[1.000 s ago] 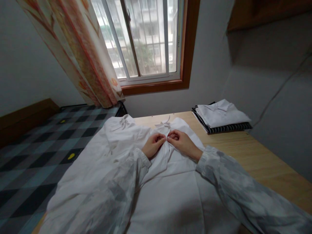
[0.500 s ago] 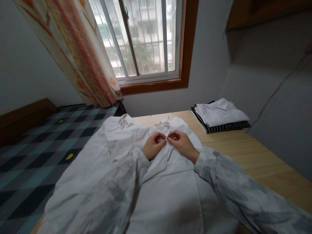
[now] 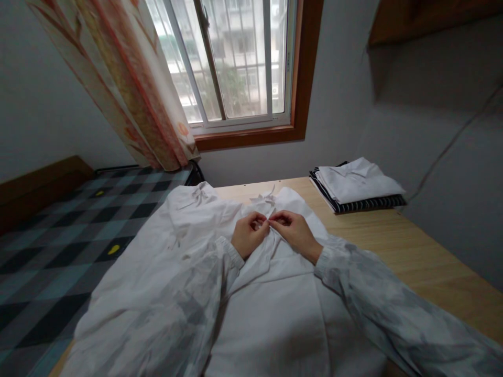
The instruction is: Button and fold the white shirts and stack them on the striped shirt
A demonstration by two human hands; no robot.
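A white garment (image 3: 275, 309) with long panels and small strips of cloth is spread over the table in front of me. My left hand (image 3: 250, 234) is closed in a pinch on its upper middle, where the front edges come together. Right beside it, my right hand (image 3: 296, 234) pinches the same spot, so the fingertips of both hands meet. Any button or tie between the fingertips is too small to make out. Just beyond the hands, a thin cloth strip (image 3: 264, 199) sticks up near the garment's far edge. Part of the cloth is hidden under my sleeves.
On the wooden table (image 3: 393, 241), a folded white garment (image 3: 357, 180) lies on black-and-white striped cloth (image 3: 377, 203) at the far right. A bed with checked bedding (image 3: 78, 225) adjoins on the left. A curtain (image 3: 129, 89) hangs beside the window (image 3: 236, 63).
Both hands keep their pinch at the same spot on the garment, with only a slight shift of the fingers. The whole view has moved a little.
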